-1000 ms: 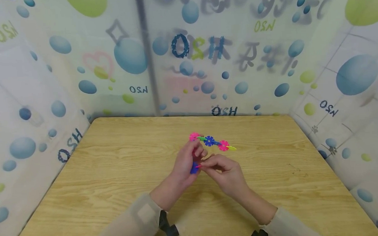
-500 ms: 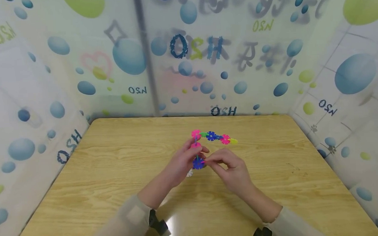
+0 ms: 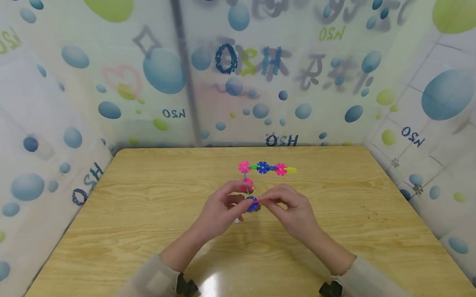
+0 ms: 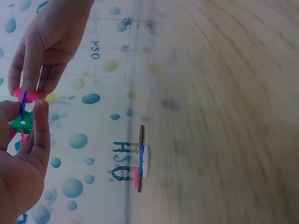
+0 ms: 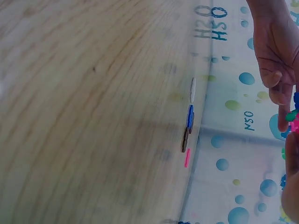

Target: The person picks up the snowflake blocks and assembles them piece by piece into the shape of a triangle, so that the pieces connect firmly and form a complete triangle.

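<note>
So the person's left hand (image 3: 218, 214) has a notched blue plastic disc (image 3: 254, 205) pinched under its thumb, and the right hand (image 3: 293, 210) pinches a thin bright-pink plastic disc (image 4: 32, 97) by thumb and index finger, right up against the blue one. Can't tell if the pink edge is actually in a slot; the fingertips cover most of it, and from the front it's just a sliver. The blue disc is the near end of a chain of notched multicoloured plastic discs (image 3: 262, 167), which runs away from the left fingertips, then bends off to the right, beyond the right hand, ending in a yellow disc (image 3: 291, 170). Left fingers partly block the next pink link.

On the pale wooden table (image 3: 145, 191) below the hands are loose white, blue, brown and pink pieces (image 4: 141, 161), only edge-on from the left wrist, so shapes are hard to make out. Both sleeves get cut off at the bottom.

Compared with a second ago, the left hand has shifted back off the chain, showing links it was hiding, and the far stretch sits more level.
</note>
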A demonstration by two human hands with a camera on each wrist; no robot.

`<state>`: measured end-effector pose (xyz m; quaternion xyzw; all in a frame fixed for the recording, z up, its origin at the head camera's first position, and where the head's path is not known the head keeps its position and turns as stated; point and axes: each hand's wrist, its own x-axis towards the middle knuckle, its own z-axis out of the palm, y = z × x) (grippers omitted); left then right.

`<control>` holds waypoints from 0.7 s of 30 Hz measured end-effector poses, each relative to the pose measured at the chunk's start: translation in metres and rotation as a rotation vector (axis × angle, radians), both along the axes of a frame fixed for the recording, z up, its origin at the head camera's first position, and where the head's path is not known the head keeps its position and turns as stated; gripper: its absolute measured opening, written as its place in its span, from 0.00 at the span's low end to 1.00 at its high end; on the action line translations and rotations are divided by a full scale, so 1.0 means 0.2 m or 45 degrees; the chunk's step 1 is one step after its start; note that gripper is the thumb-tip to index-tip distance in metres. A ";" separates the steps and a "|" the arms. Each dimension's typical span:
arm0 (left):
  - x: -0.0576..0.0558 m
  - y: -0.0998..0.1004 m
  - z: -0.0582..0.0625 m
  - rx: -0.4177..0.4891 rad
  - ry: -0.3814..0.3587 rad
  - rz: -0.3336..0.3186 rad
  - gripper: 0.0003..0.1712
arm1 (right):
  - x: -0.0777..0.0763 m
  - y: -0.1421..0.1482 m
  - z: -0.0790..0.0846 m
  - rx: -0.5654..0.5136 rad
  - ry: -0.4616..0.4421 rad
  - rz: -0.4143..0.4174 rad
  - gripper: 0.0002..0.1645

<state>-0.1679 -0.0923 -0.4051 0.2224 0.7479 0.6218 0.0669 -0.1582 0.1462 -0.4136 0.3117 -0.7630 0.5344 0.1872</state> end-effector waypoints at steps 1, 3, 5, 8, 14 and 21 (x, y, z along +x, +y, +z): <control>0.00 -0.01 0.00 -0.008 0.000 0.000 0.24 | 0.00 0.00 0.00 -0.005 -0.005 0.001 0.16; 0.00 -0.02 -0.01 -0.001 -0.034 -0.014 0.24 | 0.00 0.00 0.00 -0.017 -0.015 0.003 0.17; -0.01 -0.03 -0.01 0.022 -0.087 -0.032 0.26 | 0.00 0.00 -0.01 -0.028 -0.023 0.009 0.17; 0.00 -0.03 0.00 0.068 -0.189 -0.057 0.27 | 0.00 0.00 -0.01 -0.038 -0.027 0.020 0.15; 0.00 -0.03 0.00 0.138 -0.291 -0.048 0.27 | -0.01 -0.01 -0.01 -0.044 -0.030 0.024 0.12; 0.02 0.00 -0.02 0.282 -0.287 -0.028 0.27 | 0.00 -0.03 -0.02 -0.056 0.036 0.028 0.14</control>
